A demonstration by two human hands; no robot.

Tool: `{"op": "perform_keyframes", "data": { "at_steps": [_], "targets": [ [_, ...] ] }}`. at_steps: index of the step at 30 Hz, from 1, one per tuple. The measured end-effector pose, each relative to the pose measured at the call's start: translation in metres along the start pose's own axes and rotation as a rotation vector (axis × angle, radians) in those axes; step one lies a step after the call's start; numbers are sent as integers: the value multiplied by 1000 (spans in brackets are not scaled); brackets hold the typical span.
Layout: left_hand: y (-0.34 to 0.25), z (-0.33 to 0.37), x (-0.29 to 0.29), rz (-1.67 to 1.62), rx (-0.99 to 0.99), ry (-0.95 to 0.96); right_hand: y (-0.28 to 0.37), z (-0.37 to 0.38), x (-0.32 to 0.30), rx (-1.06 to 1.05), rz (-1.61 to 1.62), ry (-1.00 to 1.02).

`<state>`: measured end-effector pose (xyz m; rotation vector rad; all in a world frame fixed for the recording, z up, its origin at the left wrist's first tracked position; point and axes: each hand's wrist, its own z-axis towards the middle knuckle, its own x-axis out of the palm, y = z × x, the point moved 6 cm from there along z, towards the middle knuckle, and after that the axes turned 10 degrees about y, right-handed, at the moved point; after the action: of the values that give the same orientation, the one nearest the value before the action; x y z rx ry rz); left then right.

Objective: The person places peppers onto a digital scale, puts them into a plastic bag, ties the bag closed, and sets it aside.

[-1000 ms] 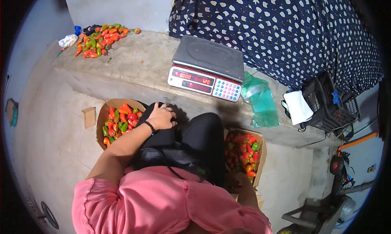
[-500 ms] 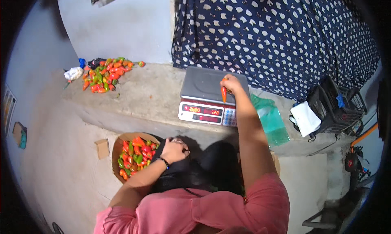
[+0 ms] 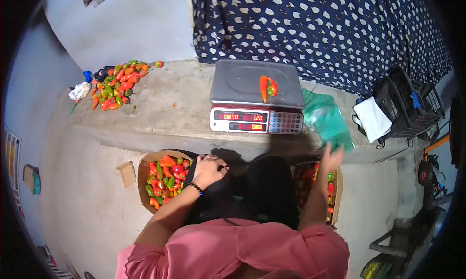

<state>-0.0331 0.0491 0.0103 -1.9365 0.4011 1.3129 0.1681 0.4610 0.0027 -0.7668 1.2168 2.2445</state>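
Note:
Two orange-red peppers (image 3: 263,89), one of them partly green, lie together on the grey pan of a digital scale (image 3: 238,80) with a lit red display. My right hand (image 3: 331,160) is in the air, a little blurred, fingers stretched out and holding nothing. It is between the scale's ledge and a box of peppers (image 3: 332,187) beside my right leg, partly hidden by my arm. My left hand (image 3: 209,171) rests on my left thigh, fingers loosely spread, holding nothing. Next to it stands a cardboard box of red, orange and green peppers (image 3: 167,179).
A pile of mixed peppers (image 3: 119,85) lies on the concrete ledge (image 3: 165,104), at its left. A green plastic bag (image 3: 327,116) is right of the scale, then black crates (image 3: 403,104) with a white cloth (image 3: 372,120). Behind hangs a dark patterned curtain (image 3: 310,31).
My right hand has let go of a pepper on the scale and drawn back, down and to the right. The display has changed. My left hand stays on my thigh; the view has shifted slightly.

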Motion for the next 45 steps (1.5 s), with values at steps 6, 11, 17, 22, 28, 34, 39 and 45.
{"op": "perform_keyframes", "data": {
  "at_steps": [6, 11, 17, 22, 28, 34, 39, 45],
  "targets": [
    [-10, 12, 4, 42, 36, 34, -256, -184, -24, 1052, -712, 498],
    [-9, 13, 4, 79, 34, 24, -196, -183, -34, 893, -680, 507],
    [-13, 15, 9, 115, 3, 108, -195, -175, -26, 848, -645, 576],
    [-5, 18, 13, 128, -22, 72, -203, -165, -5, 797, -596, 649],
    [-7, 15, 8, 88, -18, 86, -219, -173, -9, 770, -558, 692],
    [-10, 16, 9, 103, -2, 84, -212, -184, -13, 749, -572, 697],
    [-7, 17, 11, 112, 6, 86, -213, -184, -9, 738, -557, 721],
    [-11, 21, 10, 138, -19, 134, -216, -186, -7, 739, -538, 762]
  ]
}}
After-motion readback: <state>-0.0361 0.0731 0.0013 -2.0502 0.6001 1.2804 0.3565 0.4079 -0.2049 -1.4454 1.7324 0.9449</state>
